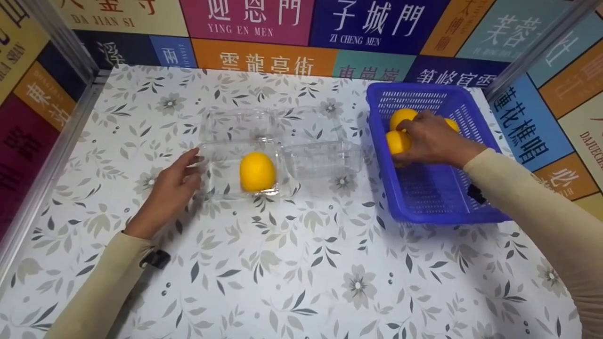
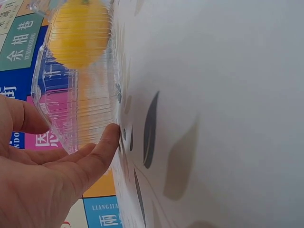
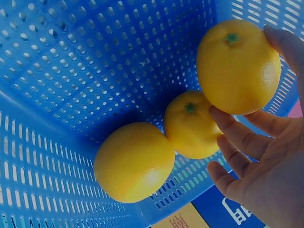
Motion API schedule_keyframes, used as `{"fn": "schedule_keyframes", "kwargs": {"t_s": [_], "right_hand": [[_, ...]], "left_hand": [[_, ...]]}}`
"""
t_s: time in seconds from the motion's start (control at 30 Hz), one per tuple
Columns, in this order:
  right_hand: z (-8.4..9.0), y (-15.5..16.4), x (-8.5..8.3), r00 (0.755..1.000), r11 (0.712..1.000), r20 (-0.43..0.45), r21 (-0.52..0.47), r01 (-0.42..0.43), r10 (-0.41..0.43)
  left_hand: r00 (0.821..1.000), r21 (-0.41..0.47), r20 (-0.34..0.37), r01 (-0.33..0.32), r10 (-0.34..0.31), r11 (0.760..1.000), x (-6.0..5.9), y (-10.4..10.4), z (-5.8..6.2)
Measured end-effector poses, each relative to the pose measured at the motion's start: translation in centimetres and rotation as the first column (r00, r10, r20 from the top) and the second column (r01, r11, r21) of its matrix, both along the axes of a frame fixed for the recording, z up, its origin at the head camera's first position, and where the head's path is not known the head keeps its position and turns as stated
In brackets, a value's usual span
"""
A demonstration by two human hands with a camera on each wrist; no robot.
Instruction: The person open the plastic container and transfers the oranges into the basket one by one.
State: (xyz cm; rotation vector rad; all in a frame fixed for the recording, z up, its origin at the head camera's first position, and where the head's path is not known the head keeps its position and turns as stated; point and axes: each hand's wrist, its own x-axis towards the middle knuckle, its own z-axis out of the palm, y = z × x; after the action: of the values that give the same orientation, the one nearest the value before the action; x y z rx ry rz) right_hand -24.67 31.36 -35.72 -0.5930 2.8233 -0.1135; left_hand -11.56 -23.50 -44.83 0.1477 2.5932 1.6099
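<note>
My right hand (image 1: 433, 141) reaches into a blue plastic basket (image 1: 400, 214) and pinches an orange (image 3: 238, 66) between thumb and fingers. Below it in the right wrist view, two more oranges lie in the basket, a middle orange (image 3: 192, 130) and a near orange (image 3: 134, 162). At the left, my left hand (image 1: 172, 188) has its fingers loosely extended at the left side of a clear plastic box (image 1: 221, 176). One orange (image 1: 257, 172) sits in the right part of that box. In the left wrist view, fingertips (image 2: 111, 133) are right at the box's corner, near the tabletop.
Another clear plastic container (image 1: 322, 160) stands between the box and the basket. A floral cloth (image 1: 282, 273) covers the table. Panels with large lettering (image 1: 264, 19) rise behind and at both sides, with a metal frame post (image 1: 70, 42) at the back left corner.
</note>
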Motion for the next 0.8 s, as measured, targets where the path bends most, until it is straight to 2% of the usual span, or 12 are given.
{"fn": "schedule_keyframes", "kwargs": {"t_s": [0.23, 0.47, 0.8], "right_hand": [[-0.7, 0.1, 0.4, 0.999, 0.999, -0.022, 0.000, -0.034, 0.034], [-1.0, 0.4, 0.7, 0.994, 0.997, -0.080, -0.016, -0.077, 0.075], [-0.4, 1.0, 0.7, 0.997, 0.998, -0.058, -0.044, -0.043, 0.040]], "left_hand": [[1.000, 0.001, -0.001, 0.007, -0.007, 1.000, -0.1, -0.1, -0.2], [1.000, -0.009, 0.012, -0.002, 0.002, 1.000, 0.1, -0.2, 0.1], [1.000, 0.003, 0.000, -0.002, 0.002, 1.000, 0.0, 0.1, 0.0]]}}
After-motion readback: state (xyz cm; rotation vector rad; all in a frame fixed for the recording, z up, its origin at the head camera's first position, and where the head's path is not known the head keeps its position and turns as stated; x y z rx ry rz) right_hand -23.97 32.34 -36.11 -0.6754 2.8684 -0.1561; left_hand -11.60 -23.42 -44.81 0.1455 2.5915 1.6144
